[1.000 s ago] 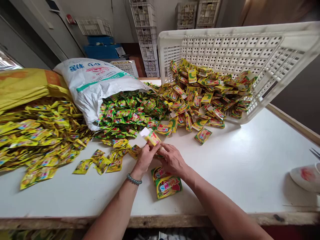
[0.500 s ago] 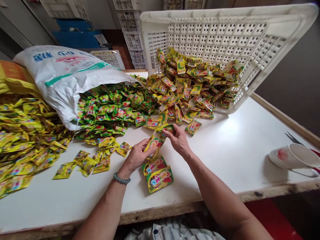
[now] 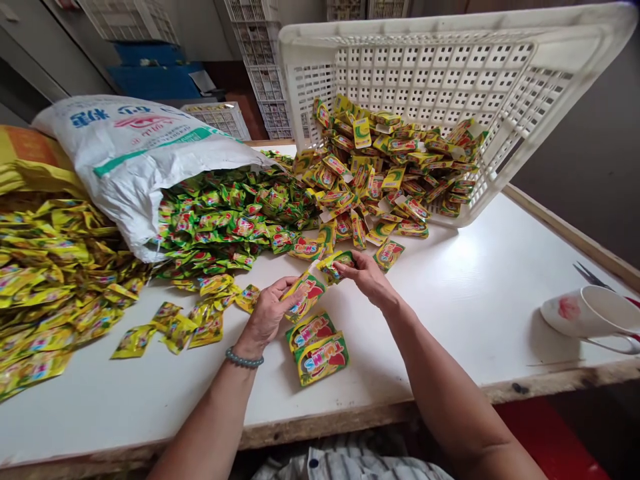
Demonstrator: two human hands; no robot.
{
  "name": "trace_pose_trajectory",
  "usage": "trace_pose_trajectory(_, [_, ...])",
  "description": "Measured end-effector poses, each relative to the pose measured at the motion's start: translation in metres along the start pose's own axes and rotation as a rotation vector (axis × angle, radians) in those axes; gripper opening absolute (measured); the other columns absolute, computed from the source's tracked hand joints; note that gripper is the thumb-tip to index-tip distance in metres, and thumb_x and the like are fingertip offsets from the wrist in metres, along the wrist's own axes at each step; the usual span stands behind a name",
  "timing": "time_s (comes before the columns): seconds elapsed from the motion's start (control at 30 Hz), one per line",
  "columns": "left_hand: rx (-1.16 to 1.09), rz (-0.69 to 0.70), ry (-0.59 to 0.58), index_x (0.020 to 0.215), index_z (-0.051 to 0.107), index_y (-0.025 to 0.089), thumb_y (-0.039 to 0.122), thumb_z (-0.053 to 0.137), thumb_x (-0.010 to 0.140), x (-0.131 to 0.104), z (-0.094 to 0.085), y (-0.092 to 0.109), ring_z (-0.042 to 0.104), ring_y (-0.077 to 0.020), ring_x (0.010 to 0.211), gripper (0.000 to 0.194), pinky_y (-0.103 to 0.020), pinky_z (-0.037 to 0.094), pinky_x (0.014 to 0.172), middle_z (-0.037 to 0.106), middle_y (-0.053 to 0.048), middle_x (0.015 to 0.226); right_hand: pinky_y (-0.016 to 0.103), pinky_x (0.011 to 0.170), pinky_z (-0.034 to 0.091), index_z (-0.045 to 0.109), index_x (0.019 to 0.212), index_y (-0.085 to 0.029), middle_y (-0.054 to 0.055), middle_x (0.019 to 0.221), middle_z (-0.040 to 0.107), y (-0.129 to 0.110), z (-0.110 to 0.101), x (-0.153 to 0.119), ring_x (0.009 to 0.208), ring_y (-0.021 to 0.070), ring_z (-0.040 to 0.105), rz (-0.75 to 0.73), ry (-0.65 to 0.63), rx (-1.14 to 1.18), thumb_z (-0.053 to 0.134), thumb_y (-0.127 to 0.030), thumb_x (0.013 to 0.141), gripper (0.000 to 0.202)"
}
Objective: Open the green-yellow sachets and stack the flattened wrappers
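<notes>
My left hand (image 3: 270,310) grips a small printed box (image 3: 306,293), tilted above the table. Just to its right, my right hand (image 3: 367,277) pinches green and yellow packets (image 3: 337,265) at the box's upper end. Two similar boxes (image 3: 323,359) lie overlapping on the white table below my hands. Loose yellow packets (image 3: 177,331) are left of my left hand. Beyond them, green packets (image 3: 240,223) spill from a white sack (image 3: 145,143). More small boxes (image 3: 390,177) are heaped in and before a tipped white basket (image 3: 425,80).
A large pile of yellow packets (image 3: 55,280) covers the left side, beside a yellow bag (image 3: 33,160). At the right are a white mug (image 3: 570,313) and scissors (image 3: 593,275). Stacked crates (image 3: 263,60) stand behind the table. Its wooden front edge (image 3: 350,423) runs near my body.
My right hand has moved slightly right with the packets, and my left hand has shifted slightly left with the box. More of the box's front shows between them.
</notes>
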State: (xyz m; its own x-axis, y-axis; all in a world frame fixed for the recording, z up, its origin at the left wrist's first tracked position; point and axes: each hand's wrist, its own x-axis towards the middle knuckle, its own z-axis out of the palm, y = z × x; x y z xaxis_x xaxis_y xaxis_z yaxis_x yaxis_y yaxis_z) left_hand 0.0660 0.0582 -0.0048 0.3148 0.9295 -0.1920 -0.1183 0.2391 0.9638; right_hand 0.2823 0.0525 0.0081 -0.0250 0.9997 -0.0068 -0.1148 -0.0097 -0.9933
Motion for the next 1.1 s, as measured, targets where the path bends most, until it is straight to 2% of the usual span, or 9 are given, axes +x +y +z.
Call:
trace_pose_trajectory(0.2, [0.062, -0.032, -0.097, 0.101, 0.071, 0.016, 0.035, 0.085, 0.066, -0.003, 0.002, 0.0, 0.068, -0.0182, 0.076, 0.042, -0.027, 0.054, 0.071, 0.075, -0.007, 0.096, 0.025, 0.06, 0.041, 0.06, 0.071, -0.016, -0.001, 0.065, 0.057, -0.001, 0.002, -0.003, 0.065, 0.0135, 0.051, -0.007, -0.099, -0.223, 0.074, -0.051, 0.069, 0.037])
trace_pose_trajectory(0.33, [0.038, -0.079, -0.127, 0.106, 0.069, 0.018, 0.031, 0.086, 0.064, -0.004, 0.007, 0.001, 0.07, -0.0191, 0.077, 0.047, -0.028, 0.055, 0.07, 0.075, -0.006, 0.098, 0.027, 0.063, 0.044, 0.06, 0.077, -0.017, -0.001, 0.069, 0.056, 0.005, 0.015, 0.0, 0.067, 0.0145, 0.052, -0.063, 0.078, -0.1, 0.078, -0.051, 0.062, 0.041])
trace_pose_trajectory(0.47, [-0.042, -0.078, -0.102, 0.107, 0.067, 0.017, 0.028, 0.087, 0.061, -0.002, 0.009, 0.0, 0.07, -0.0192, 0.078, 0.051, -0.029, 0.056, 0.073, 0.075, -0.007, 0.098, 0.026, 0.06, 0.042, 0.057, 0.077, -0.018, -0.001, 0.067, 0.056, 0.013, 0.026, 0.002, 0.064, 0.0142, 0.049, -0.112, 0.286, -0.146, 0.077, -0.054, 0.063, 0.044])
trace_pose_trajectory(0.63, [-0.054, -0.029, -0.017, 0.106, 0.067, 0.015, 0.027, 0.089, 0.058, -0.001, 0.013, 0.0, 0.07, -0.0192, 0.08, 0.054, -0.029, 0.056, 0.075, 0.075, -0.008, 0.099, 0.026, 0.056, 0.038, 0.055, 0.077, -0.019, -0.002, 0.066, 0.053, 0.013, 0.028, -0.001, 0.06, 0.0126, 0.045, -0.144, 0.361, -0.195, 0.075, -0.055, 0.066, 0.043])
trace_pose_trajectory(0.87, [-0.169, -0.113, -0.034, 0.102, 0.067, 0.014, 0.026, 0.09, 0.055, -0.005, 0.006, 0.005, 0.07, -0.0174, 0.067, 0.053, -0.026, 0.056, 0.064, 0.076, -0.006, 0.086, 0.027, 0.059, 0.035, 0.045, 0.063, -0.02, -0.002, 0.064, 0.044, 0.015, 0.027, -0.001, 0.062, 0.0126, 0.04, -0.205, 0.327, -0.348, 0.069, -0.063, 0.069, 0.05])
trace_pose_trajectory(1.1, [-0.182, -0.083, -0.05, 0.101, 0.069, 0.014, 0.024, 0.089, 0.061, -0.004, 0.003, 0.002, 0.07, -0.0153, 0.069, 0.046, -0.023, 0.056, 0.065, 0.077, -0.006, 0.086, 0.035, 0.08, 0.039, 0.053, 0.056, -0.018, 0.005, 0.081, 0.053, 0.013, 0.019, -0.002, 0.087, 0.0214, 0.047, -0.205, 0.196, -0.549, 0.067, -0.068, 0.07, 0.053])
